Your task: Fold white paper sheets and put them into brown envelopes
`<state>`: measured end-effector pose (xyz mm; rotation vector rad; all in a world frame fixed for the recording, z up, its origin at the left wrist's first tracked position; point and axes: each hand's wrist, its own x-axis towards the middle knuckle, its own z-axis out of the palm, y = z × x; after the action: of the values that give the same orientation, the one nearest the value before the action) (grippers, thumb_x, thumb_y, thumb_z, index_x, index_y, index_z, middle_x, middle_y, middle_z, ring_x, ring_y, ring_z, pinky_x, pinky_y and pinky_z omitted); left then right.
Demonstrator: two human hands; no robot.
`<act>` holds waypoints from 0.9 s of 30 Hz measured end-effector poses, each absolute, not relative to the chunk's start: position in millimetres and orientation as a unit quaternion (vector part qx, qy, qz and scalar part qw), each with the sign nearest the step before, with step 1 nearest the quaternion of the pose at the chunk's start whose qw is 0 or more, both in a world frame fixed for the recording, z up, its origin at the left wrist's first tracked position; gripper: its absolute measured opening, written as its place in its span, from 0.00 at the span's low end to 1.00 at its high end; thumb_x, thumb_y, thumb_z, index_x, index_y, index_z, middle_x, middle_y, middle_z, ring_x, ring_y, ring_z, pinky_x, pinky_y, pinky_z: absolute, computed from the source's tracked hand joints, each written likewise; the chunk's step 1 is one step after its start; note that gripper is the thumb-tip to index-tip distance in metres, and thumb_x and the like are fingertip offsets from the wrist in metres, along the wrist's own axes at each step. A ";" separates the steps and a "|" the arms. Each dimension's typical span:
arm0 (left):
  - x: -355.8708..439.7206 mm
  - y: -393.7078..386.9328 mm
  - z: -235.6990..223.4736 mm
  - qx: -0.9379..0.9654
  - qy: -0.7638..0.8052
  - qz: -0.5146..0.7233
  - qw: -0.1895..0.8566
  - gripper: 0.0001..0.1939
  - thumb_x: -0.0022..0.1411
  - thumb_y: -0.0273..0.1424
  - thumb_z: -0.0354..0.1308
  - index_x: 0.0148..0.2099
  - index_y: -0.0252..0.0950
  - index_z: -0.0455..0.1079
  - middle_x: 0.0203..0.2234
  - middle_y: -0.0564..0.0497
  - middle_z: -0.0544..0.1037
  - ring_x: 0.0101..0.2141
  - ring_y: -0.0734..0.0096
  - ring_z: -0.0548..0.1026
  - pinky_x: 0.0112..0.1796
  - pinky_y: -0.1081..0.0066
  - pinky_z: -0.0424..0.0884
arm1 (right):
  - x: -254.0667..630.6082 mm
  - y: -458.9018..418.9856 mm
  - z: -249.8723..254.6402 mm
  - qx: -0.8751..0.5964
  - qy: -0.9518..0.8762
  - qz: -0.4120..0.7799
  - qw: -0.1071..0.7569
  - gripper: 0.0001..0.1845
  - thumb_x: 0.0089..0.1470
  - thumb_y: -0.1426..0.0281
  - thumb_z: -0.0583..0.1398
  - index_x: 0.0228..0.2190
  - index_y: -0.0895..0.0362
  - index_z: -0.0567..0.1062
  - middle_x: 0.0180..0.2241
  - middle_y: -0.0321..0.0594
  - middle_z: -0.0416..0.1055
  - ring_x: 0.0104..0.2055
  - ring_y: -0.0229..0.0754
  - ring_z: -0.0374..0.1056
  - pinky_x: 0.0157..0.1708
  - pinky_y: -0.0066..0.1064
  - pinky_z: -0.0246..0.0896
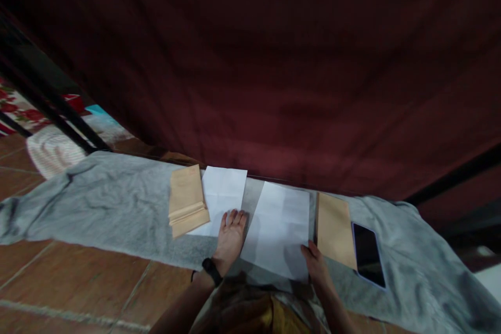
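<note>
Mostly maroon curtain (293, 88) ahead, then grey blanket (129, 193). On that, white sheet (278, 227) front and centre, kraft envelope (335, 227) just right. Left hand (231, 235): fingers apart, clamping nothing. Right hand (316, 263): at sheet's lower right edge; can't tell if grip closes. Step, I judge: positioning sheet; next calls for light edge control.

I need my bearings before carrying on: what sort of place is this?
Probably a room in a home, though I can't be sure: there are terracotta-coloured floor tiles, a grey blanket spread over them, and a dark red cloth hanging just beyond it.
</note>
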<state>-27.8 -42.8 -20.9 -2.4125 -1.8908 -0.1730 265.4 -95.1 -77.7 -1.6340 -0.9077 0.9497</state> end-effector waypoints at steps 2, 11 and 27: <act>-32.7 -44.4 -18.0 -0.771 -0.634 -0.060 0.034 0.27 0.66 0.17 0.45 0.61 0.39 0.70 0.59 0.45 0.75 0.61 0.54 0.70 0.60 0.52 0.65 | 264.4 -91.2 -77.9 -0.684 -0.382 0.389 0.485 0.34 0.38 0.40 0.65 0.32 0.58 0.82 0.35 0.50 0.81 0.41 0.56 0.76 0.46 0.43 0.72; -37.3 -52.3 -31.0 -0.777 -0.598 -0.193 -0.041 0.22 0.73 0.29 0.45 0.65 0.37 0.66 0.60 0.44 0.75 0.60 0.62 0.73 0.60 0.60 0.69 | 253.1 -71.3 -83.3 -0.664 -0.451 0.362 0.473 0.36 0.45 0.38 0.60 0.36 0.57 0.81 0.37 0.51 0.81 0.41 0.55 0.76 0.48 0.45 0.72; 30.6 -68.2 -54.0 -0.868 -0.479 -0.125 0.042 0.29 0.73 0.31 0.46 0.73 0.35 0.53 0.72 0.44 0.56 0.71 0.56 0.54 0.68 0.47 0.54 | 203.3 -97.1 -71.0 -0.591 -0.756 -0.008 0.283 0.27 0.71 0.66 0.46 0.67 0.60 0.61 0.67 0.52 0.62 0.70 0.49 0.56 0.65 0.46 0.59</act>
<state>30.6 -68.2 -54.0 -2.6545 -1.4671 -0.3833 203.3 -97.1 -71.0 -1.5816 -2.0234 -0.0201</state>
